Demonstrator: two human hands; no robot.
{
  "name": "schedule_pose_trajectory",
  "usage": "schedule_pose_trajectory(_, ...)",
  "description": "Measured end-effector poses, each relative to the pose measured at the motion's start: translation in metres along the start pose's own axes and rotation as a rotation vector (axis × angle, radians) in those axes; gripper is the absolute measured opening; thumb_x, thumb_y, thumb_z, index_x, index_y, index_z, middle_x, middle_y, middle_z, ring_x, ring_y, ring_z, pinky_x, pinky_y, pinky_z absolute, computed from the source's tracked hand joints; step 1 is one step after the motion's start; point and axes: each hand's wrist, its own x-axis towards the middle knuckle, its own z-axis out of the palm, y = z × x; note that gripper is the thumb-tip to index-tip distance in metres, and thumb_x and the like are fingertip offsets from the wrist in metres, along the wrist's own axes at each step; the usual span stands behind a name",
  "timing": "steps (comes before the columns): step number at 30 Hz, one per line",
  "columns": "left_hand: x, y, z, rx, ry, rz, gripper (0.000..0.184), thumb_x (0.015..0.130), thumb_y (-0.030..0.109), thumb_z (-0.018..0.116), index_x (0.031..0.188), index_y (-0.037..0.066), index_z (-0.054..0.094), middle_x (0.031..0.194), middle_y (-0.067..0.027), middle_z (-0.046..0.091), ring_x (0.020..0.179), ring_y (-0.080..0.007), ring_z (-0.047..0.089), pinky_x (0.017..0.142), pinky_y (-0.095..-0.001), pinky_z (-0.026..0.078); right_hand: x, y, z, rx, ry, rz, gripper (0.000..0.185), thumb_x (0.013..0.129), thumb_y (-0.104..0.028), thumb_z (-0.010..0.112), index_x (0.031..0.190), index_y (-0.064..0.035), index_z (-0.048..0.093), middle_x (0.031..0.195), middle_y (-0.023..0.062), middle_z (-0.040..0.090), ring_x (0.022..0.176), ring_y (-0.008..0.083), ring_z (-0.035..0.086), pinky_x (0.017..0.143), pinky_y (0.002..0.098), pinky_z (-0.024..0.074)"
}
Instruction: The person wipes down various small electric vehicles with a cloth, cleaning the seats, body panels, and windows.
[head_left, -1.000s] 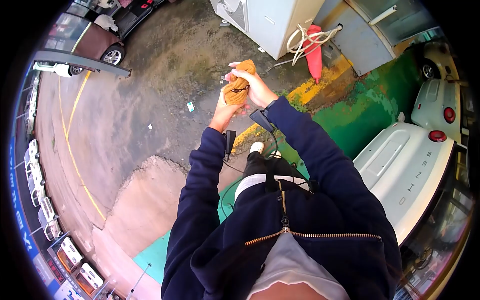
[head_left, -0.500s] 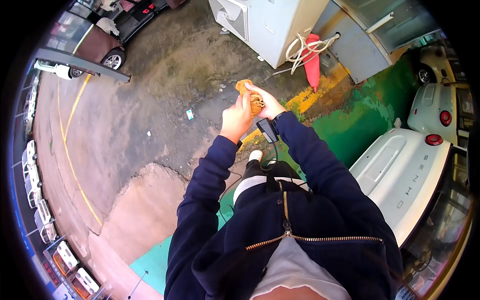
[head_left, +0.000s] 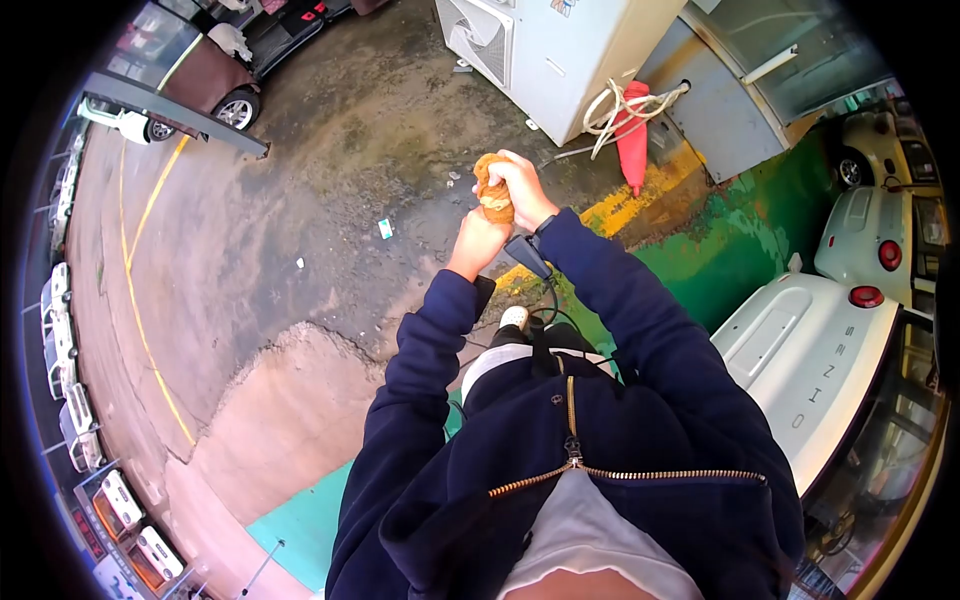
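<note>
A crumpled orange-brown cloth (head_left: 494, 208) is bunched between my two hands, held out in front of me above the ground. My left hand (head_left: 480, 243) is closed round its lower end. Higher up, my right hand (head_left: 525, 188) grips the upper part, with the fingers wrapped over it. The cloth looks twisted between the fists, and some of it is hidden by the fingers. A black device with a cable (head_left: 528, 256) hangs by my right wrist.
Ahead stands an outdoor air-conditioner unit (head_left: 545, 60) beside a red cone (head_left: 632, 150) draped with a pale hose (head_left: 605, 122). Small white vehicles (head_left: 780, 335) are parked close on my right. The wet ground (head_left: 330, 190) has bits of litter, and a metal beam (head_left: 185, 115) juts in at left.
My right hand has turned and closed over the upper cloth, and my left hand has shifted slightly lower. The cloth is now squeezed tighter and twisted. The view has tilted a little.
</note>
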Motion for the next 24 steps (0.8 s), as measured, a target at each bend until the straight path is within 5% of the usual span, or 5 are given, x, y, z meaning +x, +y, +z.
schedule_pose_trajectory(6,0.001,-0.051,0.000,-0.329,-0.317,-0.061,0.004,0.067,0.003,0.059,0.067,0.002,0.055,0.056,-0.0020,0.053,0.051,-0.0106,0.048,0.047,-0.0293,0.037,0.008,0.028,-0.005,-0.044,-0.034,0.102,0.009,0.071,-0.003,0.050,0.065,-0.0052,0.045,0.068,0.0078,0.051,0.056,0.0226,0.060,0.055,0.0339,0.0487)
schedule_pose_trajectory(13,0.010,-0.060,-0.016,-0.308,-0.487,-0.149,0.006,0.066,0.000,0.059,0.066,0.002,0.053,0.057,-0.0010,0.051,0.051,-0.0109,0.047,0.048,-0.0299,0.037,0.008,0.040,-0.015,0.007,0.013,0.263,0.019,0.066,-0.012,0.046,0.083,-0.0046,0.050,0.072,0.0093,0.052,0.062,0.0242,0.057,0.062,0.0374,0.0513)
schedule_pose_trajectory(24,0.014,-0.070,-0.015,-0.202,-0.507,-0.077,0.013,0.068,0.003,0.062,0.079,0.001,0.056,0.068,-0.0014,0.055,0.065,-0.0124,0.052,0.063,-0.0312,0.044,0.017,0.043,-0.028,0.167,0.068,0.430,0.024,0.064,-0.017,0.048,0.083,-0.0028,0.050,0.071,0.0142,0.053,0.066,0.0291,0.057,0.064,0.0408,0.0508)
